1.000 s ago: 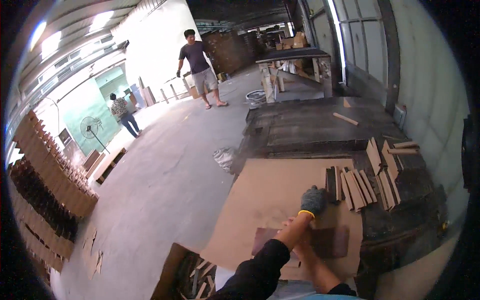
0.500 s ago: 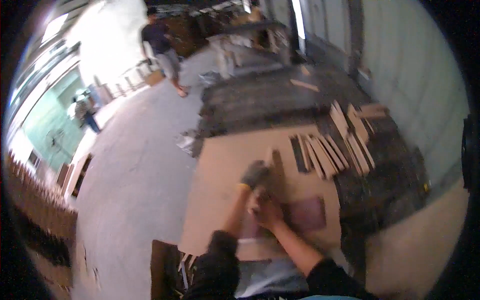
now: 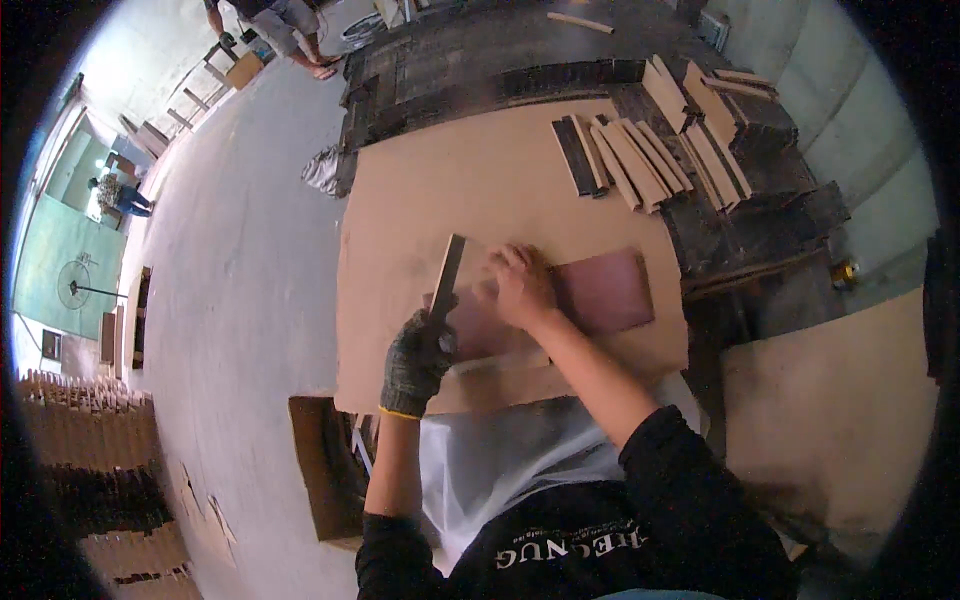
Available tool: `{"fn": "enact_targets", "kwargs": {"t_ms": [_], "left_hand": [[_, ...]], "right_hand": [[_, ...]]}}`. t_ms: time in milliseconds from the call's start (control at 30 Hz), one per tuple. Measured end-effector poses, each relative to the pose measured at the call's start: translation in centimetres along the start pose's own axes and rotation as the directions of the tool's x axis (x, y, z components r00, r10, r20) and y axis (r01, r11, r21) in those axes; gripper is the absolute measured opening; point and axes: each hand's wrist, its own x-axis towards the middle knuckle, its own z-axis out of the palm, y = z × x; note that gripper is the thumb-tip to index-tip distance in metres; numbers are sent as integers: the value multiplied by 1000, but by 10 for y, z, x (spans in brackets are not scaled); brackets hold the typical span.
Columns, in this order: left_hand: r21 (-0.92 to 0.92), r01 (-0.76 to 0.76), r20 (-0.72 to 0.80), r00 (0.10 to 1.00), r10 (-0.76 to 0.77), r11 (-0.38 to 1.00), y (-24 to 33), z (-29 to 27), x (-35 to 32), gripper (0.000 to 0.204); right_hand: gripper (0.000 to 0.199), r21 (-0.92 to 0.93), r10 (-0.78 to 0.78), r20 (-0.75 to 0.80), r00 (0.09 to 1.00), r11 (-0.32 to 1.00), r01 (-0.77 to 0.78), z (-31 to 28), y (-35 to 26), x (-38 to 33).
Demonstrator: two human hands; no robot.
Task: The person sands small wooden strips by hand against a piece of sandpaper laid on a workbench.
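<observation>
My left hand, in a dark knitted glove with a yellow cuff edge, grips the lower end of a short wooden strip. The strip is tilted up, with a pale edge and a dark face. To its right, my bare right hand hovers over or rests on a reddish-brown sheet. Its fingers are bent, apart and a little blurred, with nothing visible in them. The sheet lies on a large tan board, and part of it is hidden under my right hand and forearm.
Several wooden strips lie at the board's far right, with more stacked pieces beyond. A cardboard box stands at the near left. Stacked brown pieces fill the far left. A person bends down at the back left.
My hands have come apart: the left moved nearer and left with the strip, the right is over the sheet. My view has tilted down, and the person at the back now bends.
</observation>
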Motion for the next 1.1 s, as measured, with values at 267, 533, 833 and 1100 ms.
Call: {"fn": "enact_targets", "kwargs": {"t_ms": [267,533,833,1100], "left_hand": [[794,-74,-187,914,360,603,-24,0,-38,49],[986,69,-40,981,188,-152,-14,18,-48,67],[929,94,28,946,322,-359,-6,-5,30,64],[979,81,-27,960,277,-186,-25,-4,-26,61]], "right_hand": [[30,65,-27,-20,999,997,28,-10,-9,-1],[28,35,-35,15,999,999,35,-15,-2,-1],[22,42,-33,19,999,999,32,-16,-8,0],[20,62,-37,25,999,997,35,-11,-7,-3]]}}
